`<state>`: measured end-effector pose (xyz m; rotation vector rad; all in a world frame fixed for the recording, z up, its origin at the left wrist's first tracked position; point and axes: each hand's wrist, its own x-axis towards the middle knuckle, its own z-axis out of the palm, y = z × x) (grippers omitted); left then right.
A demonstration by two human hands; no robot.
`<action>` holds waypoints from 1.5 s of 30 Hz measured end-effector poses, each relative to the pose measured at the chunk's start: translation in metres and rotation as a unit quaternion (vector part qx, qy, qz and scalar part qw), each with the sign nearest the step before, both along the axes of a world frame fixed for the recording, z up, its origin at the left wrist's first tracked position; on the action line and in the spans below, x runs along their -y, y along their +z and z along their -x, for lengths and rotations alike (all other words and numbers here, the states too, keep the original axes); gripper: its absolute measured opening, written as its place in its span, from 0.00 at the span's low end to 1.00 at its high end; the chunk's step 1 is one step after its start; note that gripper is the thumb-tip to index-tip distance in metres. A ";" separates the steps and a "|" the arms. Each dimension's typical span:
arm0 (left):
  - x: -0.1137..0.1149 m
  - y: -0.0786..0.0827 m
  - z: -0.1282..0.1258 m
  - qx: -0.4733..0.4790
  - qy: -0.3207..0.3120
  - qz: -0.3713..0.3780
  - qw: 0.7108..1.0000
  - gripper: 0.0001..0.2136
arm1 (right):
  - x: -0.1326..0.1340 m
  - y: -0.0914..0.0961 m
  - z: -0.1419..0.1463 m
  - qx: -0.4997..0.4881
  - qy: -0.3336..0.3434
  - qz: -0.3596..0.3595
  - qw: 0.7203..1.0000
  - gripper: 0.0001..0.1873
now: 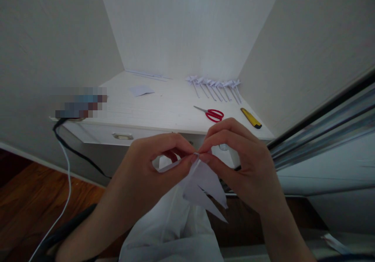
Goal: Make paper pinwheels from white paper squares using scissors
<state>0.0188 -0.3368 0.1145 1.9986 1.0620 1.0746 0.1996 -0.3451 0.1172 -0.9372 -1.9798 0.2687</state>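
Both my hands are raised in front of a white desk (164,113) and pinch one folded white paper piece (205,185). My left hand (152,168) grips its upper left corner between thumb and fingertips. My right hand (237,156) pinches the same top edge from the right, fingertips almost touching the left ones. Pointed flaps of the paper hang down below the fingers. Under my hands lies a white plastic bag (172,230).
On the desk lie red-handled scissors (213,114), a yellow utility knife (250,118), a row of several folded paper pieces on thin stems (216,86) and a small paper sheet (141,90). Cables (68,152) hang at the left over a wooden floor. A sliding rail runs along the right.
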 end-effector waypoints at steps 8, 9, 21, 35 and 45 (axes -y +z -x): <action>0.002 0.002 0.001 -0.034 0.015 -0.042 0.998 0.05 | 0.002 -0.003 0.002 -0.007 -0.013 -0.001 1.000 0.03; 0.002 0.002 0.001 -0.036 0.016 -0.046 0.998 0.05 | 0.003 -0.002 0.001 -0.007 -0.010 -0.003 1.000 0.03; 0.004 -0.001 0.000 -0.063 0.018 -0.047 0.997 0.05 | 0.001 -0.003 0.001 -0.033 -0.004 0.043 0.999 0.05; 0.006 0.000 -0.002 -0.050 0.059 -0.082 0.994 0.04 | 0.000 -0.003 0.012 -0.044 -0.048 0.007 0.998 0.06; 0.007 -0.001 -0.004 -0.012 0.062 -0.086 0.994 0.05 | 0.007 0.001 0.010 -0.081 -0.026 0.033 0.996 0.03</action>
